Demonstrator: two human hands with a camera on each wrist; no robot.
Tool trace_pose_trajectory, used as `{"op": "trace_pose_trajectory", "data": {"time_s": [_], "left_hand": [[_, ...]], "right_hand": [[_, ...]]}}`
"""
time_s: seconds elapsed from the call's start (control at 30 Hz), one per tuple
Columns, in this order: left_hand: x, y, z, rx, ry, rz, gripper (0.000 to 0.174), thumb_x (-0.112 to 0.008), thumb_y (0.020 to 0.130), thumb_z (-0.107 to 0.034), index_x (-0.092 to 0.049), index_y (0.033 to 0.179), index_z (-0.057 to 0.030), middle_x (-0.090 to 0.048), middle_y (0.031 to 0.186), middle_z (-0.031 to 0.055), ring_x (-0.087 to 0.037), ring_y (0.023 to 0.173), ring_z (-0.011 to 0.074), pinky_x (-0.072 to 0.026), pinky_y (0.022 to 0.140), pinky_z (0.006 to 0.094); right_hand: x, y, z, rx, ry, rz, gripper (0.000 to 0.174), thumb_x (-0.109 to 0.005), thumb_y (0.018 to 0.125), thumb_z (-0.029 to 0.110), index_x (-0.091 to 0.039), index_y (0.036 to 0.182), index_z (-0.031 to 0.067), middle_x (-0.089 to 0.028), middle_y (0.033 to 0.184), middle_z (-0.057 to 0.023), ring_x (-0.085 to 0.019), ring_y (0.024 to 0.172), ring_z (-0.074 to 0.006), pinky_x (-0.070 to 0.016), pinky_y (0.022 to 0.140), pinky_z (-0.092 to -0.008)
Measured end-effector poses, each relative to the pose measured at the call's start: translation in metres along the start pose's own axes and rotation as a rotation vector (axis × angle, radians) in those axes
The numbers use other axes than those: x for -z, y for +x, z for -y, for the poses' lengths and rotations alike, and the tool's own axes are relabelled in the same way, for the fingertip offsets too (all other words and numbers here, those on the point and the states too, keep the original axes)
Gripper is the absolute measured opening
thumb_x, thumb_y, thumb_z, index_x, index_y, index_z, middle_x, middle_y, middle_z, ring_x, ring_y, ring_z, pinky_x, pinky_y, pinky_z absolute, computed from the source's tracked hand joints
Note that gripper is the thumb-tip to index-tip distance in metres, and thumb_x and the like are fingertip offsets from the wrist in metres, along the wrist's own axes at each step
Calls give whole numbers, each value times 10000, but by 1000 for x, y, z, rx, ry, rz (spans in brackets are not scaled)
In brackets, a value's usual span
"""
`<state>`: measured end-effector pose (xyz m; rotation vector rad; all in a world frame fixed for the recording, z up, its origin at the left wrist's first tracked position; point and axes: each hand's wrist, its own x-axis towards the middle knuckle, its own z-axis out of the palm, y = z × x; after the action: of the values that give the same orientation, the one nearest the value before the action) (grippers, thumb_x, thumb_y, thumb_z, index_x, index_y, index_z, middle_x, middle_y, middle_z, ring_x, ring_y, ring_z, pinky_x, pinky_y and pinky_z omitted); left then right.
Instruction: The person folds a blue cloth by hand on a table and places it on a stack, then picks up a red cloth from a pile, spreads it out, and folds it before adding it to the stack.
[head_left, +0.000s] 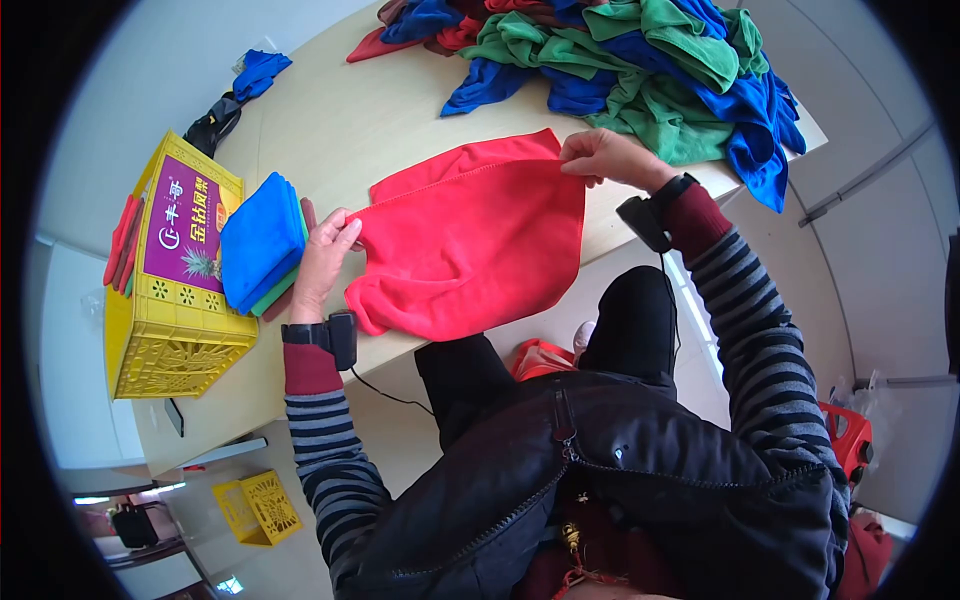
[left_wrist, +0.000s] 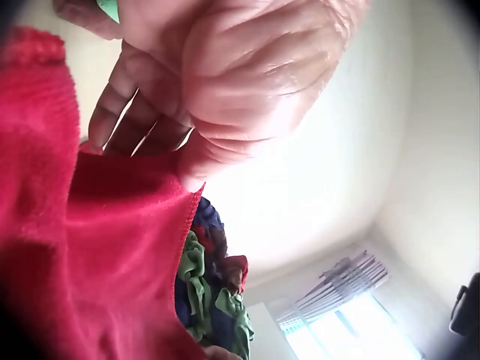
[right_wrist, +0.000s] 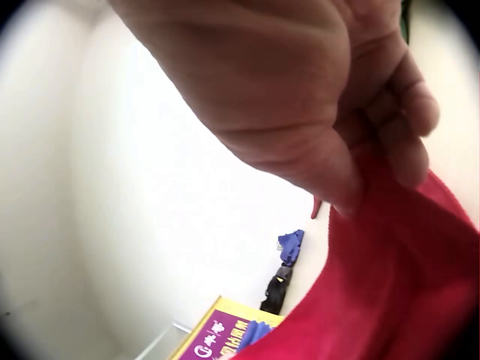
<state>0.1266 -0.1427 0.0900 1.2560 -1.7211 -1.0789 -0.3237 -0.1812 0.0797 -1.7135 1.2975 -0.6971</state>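
Observation:
A red cloth (head_left: 470,245) is stretched between both hands over the table's near edge, its front part hanging toward the person's lap. My left hand (head_left: 322,262) pinches its left corner between thumb and fingers; the left wrist view shows the thumb pressed on the hemmed edge of the cloth (left_wrist: 127,247). With thumb and fingertips, my right hand (head_left: 612,160) pinches the far right corner. In the right wrist view the cloth (right_wrist: 390,262) drapes down from that grip. A strip of the red cloth's far side lies behind the stitched edge.
A heap of green, blue and red cloths (head_left: 660,80) covers the table's far right. At left stand a yellow crate (head_left: 185,340) and a stack of folded cloths, blue (head_left: 262,245) on top. Beyond lies a small blue cloth (head_left: 262,73). Another yellow crate (head_left: 257,508) is on the floor.

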Motion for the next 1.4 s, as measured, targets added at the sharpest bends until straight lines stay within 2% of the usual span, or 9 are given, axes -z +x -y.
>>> {"op": "trace_pose_trajectory", "data": {"time_s": [0.1,0.2,0.3,0.37,0.5,0.67,0.87,1.27,1.4], "left_hand": [[1,11,-8,76,-206,4,181,-570,1024,-188,-624,947,-32,-649,821,-7,-616,739,72,-508,673,258],[8,47,3,131,-272,-27,191,-568,1028,-205,-632,953,-42,-644,820,-26,-619,751,56,-513,700,236],[5,88,81,223,16,-92,149,-638,965,-206,-641,928,-61,-661,818,30,-646,763,134,-522,720,285],[4,97,114,-49,634,-251,107,-681,889,-146,-635,849,-59,-662,889,55,-620,731,152,-512,678,322],[-12,89,103,-69,676,-284,100,-706,808,-138,-651,870,-82,-637,1040,115,-644,890,300,-530,789,404],[-8,99,98,-78,751,-214,94,-699,806,-133,-648,857,-73,-625,1114,91,-642,910,297,-534,803,393],[-3,121,103,-46,590,-88,112,-705,772,-117,-654,845,-48,-629,1025,108,-625,880,260,-518,783,359],[-17,131,95,92,-21,-92,95,-713,785,-76,-662,824,-7,-633,780,6,-573,717,105,-491,694,270],[-15,130,101,64,-33,-136,88,-711,784,-74,-661,817,-9,-631,767,5,-570,711,102,-490,689,266]], "right_hand": [[15,10,15,-64,255,150,111,-677,907,132,-671,932,24,-647,753,2,-603,685,-82,-473,600,-234],[11,48,-1,26,-104,-78,124,-685,840,131,-709,938,60,-689,819,-52,-674,767,-177,-542,689,-328],[-9,68,-29,199,-439,-218,87,-661,835,109,-692,902,63,-696,890,-58,-674,845,-229,-538,742,-350],[-15,78,-37,292,-602,-277,70,-650,833,98,-684,885,65,-700,926,-61,-674,884,-255,-536,768,-360],[-21,83,-49,418,-663,-309,90,-643,786,99,-691,861,82,-685,989,-89,-635,1015,-317,-505,886,-400],[-13,101,-57,367,-744,-191,119,-637,780,148,-708,864,104,-681,1014,-83,-610,1090,-286,-487,935,-378],[-8,112,-48,237,-538,-95,91,-674,786,144,-688,839,71,-669,949,-100,-639,942,-288,-518,837,-360],[-18,127,-44,130,-557,-100,103,-673,784,143,-689,849,65,-661,994,-103,-643,939,-298,-525,811,-366],[-21,122,-47,302,-606,-172,96,-660,790,139,-682,849,66,-663,1060,-100,-644,962,-305,-526,820,-375]]}}
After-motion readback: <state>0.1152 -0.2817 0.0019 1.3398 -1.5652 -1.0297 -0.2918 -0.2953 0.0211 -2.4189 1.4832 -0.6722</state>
